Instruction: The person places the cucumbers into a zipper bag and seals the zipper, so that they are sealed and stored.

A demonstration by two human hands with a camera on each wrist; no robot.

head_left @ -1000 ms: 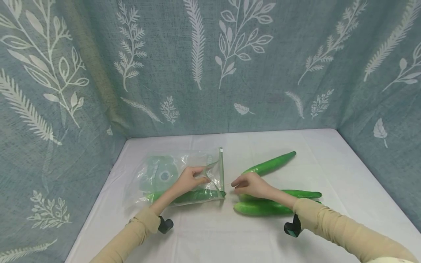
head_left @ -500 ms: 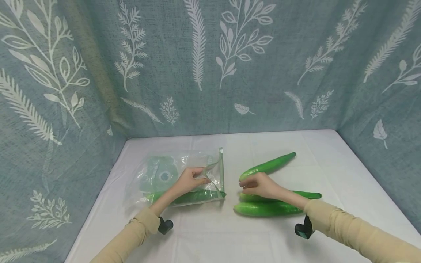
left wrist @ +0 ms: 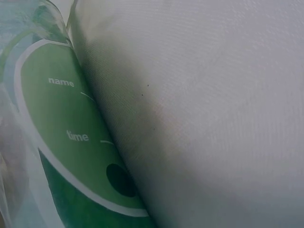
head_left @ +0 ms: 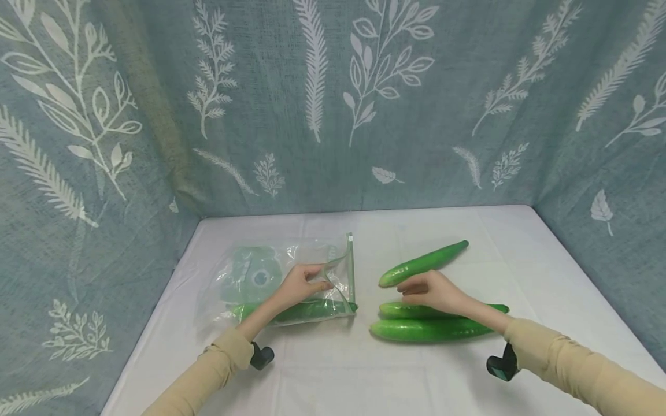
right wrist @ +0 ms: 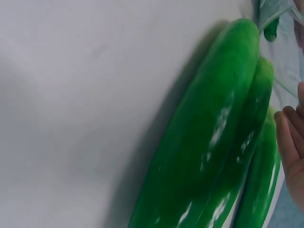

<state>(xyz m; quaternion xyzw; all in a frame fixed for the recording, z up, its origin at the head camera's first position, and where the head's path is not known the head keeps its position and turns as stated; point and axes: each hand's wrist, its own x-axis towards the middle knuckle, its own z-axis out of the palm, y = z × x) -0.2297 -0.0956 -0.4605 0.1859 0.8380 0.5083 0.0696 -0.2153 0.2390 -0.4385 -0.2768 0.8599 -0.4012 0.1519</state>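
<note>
On the left, the left hand (head_left: 299, 284) pinches the mouth of a clear, green-printed bag (head_left: 260, 274) containing one cucumber (head_left: 312, 311), while the right hand (head_left: 436, 292), fingers loosely bent, hovers among three glossy, pale-tipped green cucumbers (head_left: 424, 330) at right.

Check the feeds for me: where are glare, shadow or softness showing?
Head view: bright glints on the plastic bag, hands and cucumbers clear; left wrist: dim and slightly soft, shadow on the white cloth beside the bag, though "name" and "time" stay legible; right wrist: white glints on the largest-looking cucumber, dark shadow along its left side.
</note>
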